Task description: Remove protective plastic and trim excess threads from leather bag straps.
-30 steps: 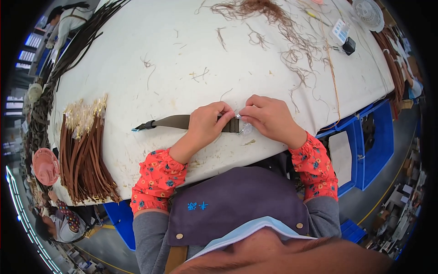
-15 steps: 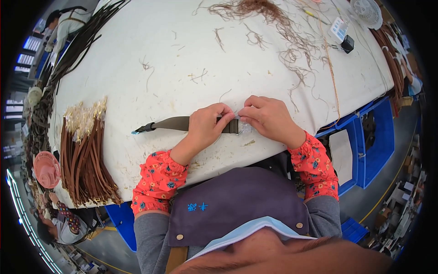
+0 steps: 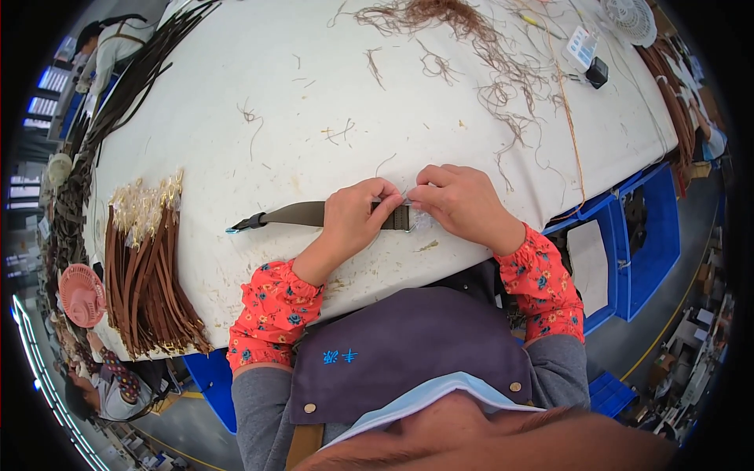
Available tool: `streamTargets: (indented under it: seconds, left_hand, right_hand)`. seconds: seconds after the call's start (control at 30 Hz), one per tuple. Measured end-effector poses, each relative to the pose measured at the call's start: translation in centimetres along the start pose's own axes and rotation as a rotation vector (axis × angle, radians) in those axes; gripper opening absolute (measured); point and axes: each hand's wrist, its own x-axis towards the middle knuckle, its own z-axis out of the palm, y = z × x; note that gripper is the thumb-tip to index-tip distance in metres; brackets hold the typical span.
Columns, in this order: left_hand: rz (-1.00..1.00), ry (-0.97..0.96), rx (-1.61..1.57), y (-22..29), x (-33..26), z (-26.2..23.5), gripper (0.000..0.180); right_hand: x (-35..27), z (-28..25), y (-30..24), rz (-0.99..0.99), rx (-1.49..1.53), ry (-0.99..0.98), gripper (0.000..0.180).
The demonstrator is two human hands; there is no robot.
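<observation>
Nearest us, we see our left hand (image 3: 355, 221) and right hand (image 3: 463, 206) together, pinching one olive strap (image 3: 294, 214) at the white table's (image 3: 236, 102) near edge, one bundle of brown straps (image 3: 149, 275) at nine o'clock, loose thread scraps (image 3: 471, 47) at twelve.

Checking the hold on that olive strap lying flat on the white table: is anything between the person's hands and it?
Nothing visible. The left hand and the right hand both rest directly on the olive strap at its right end. The brown strap bundle lies apart, further left on the table.
</observation>
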Motion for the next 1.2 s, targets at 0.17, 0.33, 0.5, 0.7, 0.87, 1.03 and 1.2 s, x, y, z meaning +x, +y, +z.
streamTargets:
  seconds: [0.17,0.33,0.5,0.7,0.87,1.03,1.2]
  left_hand:
    - [-0.011,-0.004,-0.005,0.0,0.0,0.1,0.017]
    - [0.003,0.008,-0.019,-0.2,0.1,0.1,0.018]
    - [-0.013,0.004,-0.125,-0.7,0.2,0.1,0.017]
    - [0.0,0.018,-0.147,-0.9,0.1,0.3,0.014]
    - [0.005,0.029,-0.128,-0.8,0.1,0.4,0.013]
    - [0.026,0.037,-0.093,-0.8,0.1,0.5,0.013]
    - [0.048,0.046,-0.089,-0.9,0.0,0.7,0.012]
  right_hand:
    - [0.1,0.1,0.1,0.031,0.026,-0.022,0.008]
    - [-0.1,0.4,0.5,0.067,0.101,-0.02,0.008]
    - [-0.2,0.2,0.4,0.129,0.143,-0.029,0.009]
    - [0.2,0.3,0.4,0.071,0.115,-0.022,0.01]
    - [0.3,0.4,0.4,0.037,0.08,-0.027,0.01]
    - [0.5,0.4,0.2,0.02,0.059,-0.026,0.01]
    - [0.6,0.3,0.1,0.033,0.044,-0.035,0.008]
